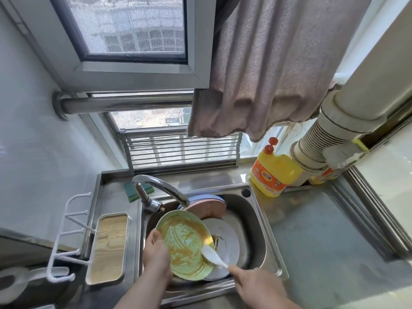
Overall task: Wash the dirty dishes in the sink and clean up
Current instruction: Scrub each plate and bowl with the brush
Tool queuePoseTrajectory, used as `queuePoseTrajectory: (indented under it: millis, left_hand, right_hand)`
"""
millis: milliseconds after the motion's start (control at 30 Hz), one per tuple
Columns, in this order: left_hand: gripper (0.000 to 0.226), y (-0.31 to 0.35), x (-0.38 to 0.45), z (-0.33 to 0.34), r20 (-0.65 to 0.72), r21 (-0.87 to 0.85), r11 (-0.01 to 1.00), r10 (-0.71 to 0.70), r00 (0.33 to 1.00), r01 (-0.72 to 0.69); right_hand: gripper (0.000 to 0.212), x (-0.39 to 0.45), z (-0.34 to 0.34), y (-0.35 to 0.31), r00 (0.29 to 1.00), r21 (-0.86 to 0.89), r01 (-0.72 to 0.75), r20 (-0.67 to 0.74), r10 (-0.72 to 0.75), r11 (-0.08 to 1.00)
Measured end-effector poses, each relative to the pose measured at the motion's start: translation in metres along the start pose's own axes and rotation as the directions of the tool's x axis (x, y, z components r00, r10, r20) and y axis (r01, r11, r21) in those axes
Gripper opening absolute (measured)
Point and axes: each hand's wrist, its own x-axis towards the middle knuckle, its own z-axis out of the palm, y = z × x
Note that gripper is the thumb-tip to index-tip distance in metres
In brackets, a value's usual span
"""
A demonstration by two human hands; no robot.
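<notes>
Over the steel sink (256, 210) I see the left hand (156, 256) gripping a green plate (185, 244) by its left rim, thumb curled onto the smeared face, the other fingers hidden behind it. That plate is tilted, its face turned up toward me and to the right, its long axis running from upper left near the faucet (160, 186) to lower right. Brownish-yellow sauce streaks cover most of it. My right hand (256, 286) pinches the handle of a white spoon (214, 256), fingers curled round it; the spoon points up and left, bowl end touching the plate's lower right edge. Below the green plate lies a white plate (229, 239) in the basin, and behind it pink and blue plates (207, 204) lean stacked against the back wall. On the counter at the back right stands a yellow detergent bottle (274, 172) with a red pump; its orange label carries writing I cannot make out. A green sponge (133, 191) lies behind the faucet, and a wooden-topped tray (109, 246) sits left of the sink.
</notes>
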Motion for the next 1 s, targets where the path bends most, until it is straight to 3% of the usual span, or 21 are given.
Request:
queuePoseTrajectory:
  millis: [100,200,300,367,500,633,767,867,1000]
  left_hand:
    - [0.044,-0.017,-0.006,-0.001,0.056,0.034,0.998,-0.059,0.997,0.057]
    - [0.044,-0.015,-0.017,0.005,0.109,-0.026,0.987,-0.157,0.982,0.160]
    - [0.045,0.006,-0.012,0.006,0.078,-0.056,0.992,-0.111,0.991,0.115]
    - [0.044,0.013,-0.006,0.004,0.067,-0.025,0.998,-0.060,0.996,0.062]
    - [0.033,-0.003,-0.008,-0.006,0.143,0.076,0.996,-0.061,0.988,0.051]
    - [0.038,-0.006,-0.018,-0.002,0.239,0.173,0.985,-0.061,0.969,0.019]
    - [0.035,0.003,-0.025,0.002,0.281,0.294,0.946,0.050,0.958,-0.135]
    - [0.037,0.001,-0.017,-0.002,0.335,0.367,0.905,0.086,0.938,-0.214]
    - [0.032,0.008,-0.007,-0.008,0.407,0.343,0.908,0.088,0.909,-0.242]
  right_hand:
    - [0.029,0.028,-0.014,0.001,0.997,-0.165,-0.023,-0.074,0.011,0.986]
    - [0.040,0.053,-0.036,0.000,0.993,-0.216,-0.004,-0.116,-0.022,0.976]
    - [0.020,0.040,-0.030,0.005,0.995,-0.108,-0.001,-0.100,-0.010,0.994]
    - [0.017,0.017,-0.015,0.009,0.997,-0.014,-0.018,-0.076,0.017,1.000]
    - [0.025,0.022,-0.016,0.014,0.998,-0.127,0.003,-0.055,-0.010,0.992]
    - [0.069,0.051,-0.056,-0.005,0.963,-0.410,0.221,-0.053,-0.265,0.885]
    - [0.064,0.064,-0.085,-0.028,0.837,-0.678,0.407,0.008,-0.547,0.613]
    - [0.065,0.068,-0.101,-0.017,0.847,-0.720,0.413,0.079,-0.526,0.557]
    - [0.073,0.056,-0.111,0.022,0.948,-0.671,0.277,0.073,-0.310,0.688]
